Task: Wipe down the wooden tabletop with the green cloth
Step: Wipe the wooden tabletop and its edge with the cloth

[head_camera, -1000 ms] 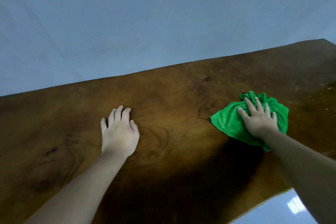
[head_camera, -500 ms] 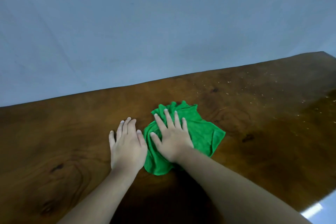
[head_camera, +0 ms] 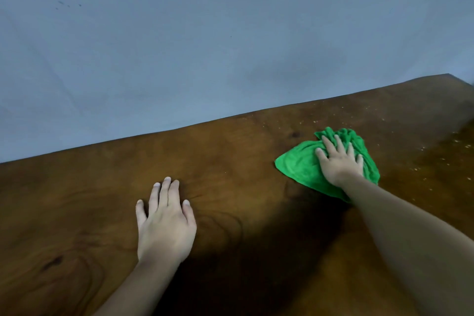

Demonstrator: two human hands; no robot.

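Observation:
A crumpled green cloth point(head_camera: 297, 165) lies on the dark wooden tabletop point(head_camera: 230, 156), right of centre. My right hand point(head_camera: 339, 161) presses flat on the cloth, fingers spread, covering its middle. My left hand point(head_camera: 165, 223) rests palm down on the bare wood at the lower left, well apart from the cloth, holding nothing. Both forearms reach in from the bottom edge.
Pale crumbs or specks point(head_camera: 415, 168) are scattered over the wood to the right of the cloth and along the far right edge. A plain blue-grey wall point(head_camera: 205, 46) stands right behind the table's far edge. The table's corner point(head_camera: 448, 75) shows at the upper right.
Half a second ago the cloth and my right hand were beside my left hand; they have swept back to the right. My left hand has stayed planted.

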